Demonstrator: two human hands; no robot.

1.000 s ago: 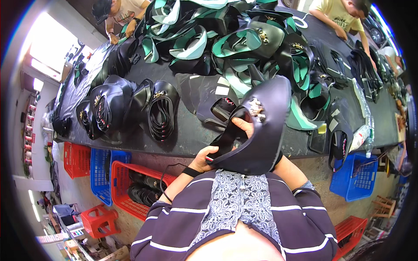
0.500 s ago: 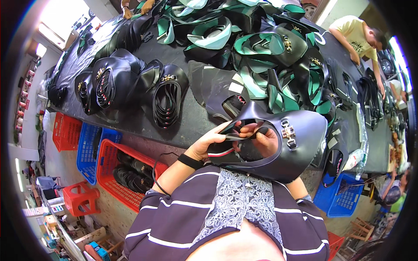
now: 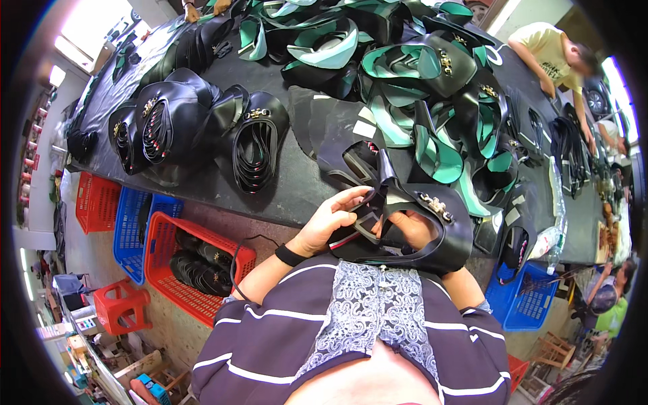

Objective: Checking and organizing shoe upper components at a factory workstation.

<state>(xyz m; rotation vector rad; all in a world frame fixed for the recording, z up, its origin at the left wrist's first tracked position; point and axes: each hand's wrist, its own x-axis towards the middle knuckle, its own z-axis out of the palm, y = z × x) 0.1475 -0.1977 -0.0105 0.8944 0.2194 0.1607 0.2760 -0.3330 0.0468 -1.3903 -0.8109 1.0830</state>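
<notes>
A black leather shoe upper (image 3: 455,244) with a gold bit-shaped buckle is up in front of my chest, at the table's near edge. My left hand (image 3: 332,223), a black band round its wrist, pinches the upper's left edge between thumb and fingers, beside a strip with a red and white line. Through the upper's opening show the fingers of my right hand (image 3: 413,228), curled round its inside; the right forearm passes beneath the leather. Just beyond lie flat black uppers (image 3: 320,125) with pale patches.
Nested black uppers (image 3: 259,162) stand on the dark table (image 3: 202,192) at left; a heap of green-lined uppers (image 3: 331,50) covers its far middle. Below left are a red crate (image 3: 196,297) holding uppers, a blue crate (image 3: 128,250) and a red stool (image 3: 121,307). A co-worker (image 3: 540,50) leans in at far right.
The upper has come lower and slightly left, its toe end turning toward me. My right hand's fingers have shifted inside the opening; my left hand keeps its pinch on the edge.
</notes>
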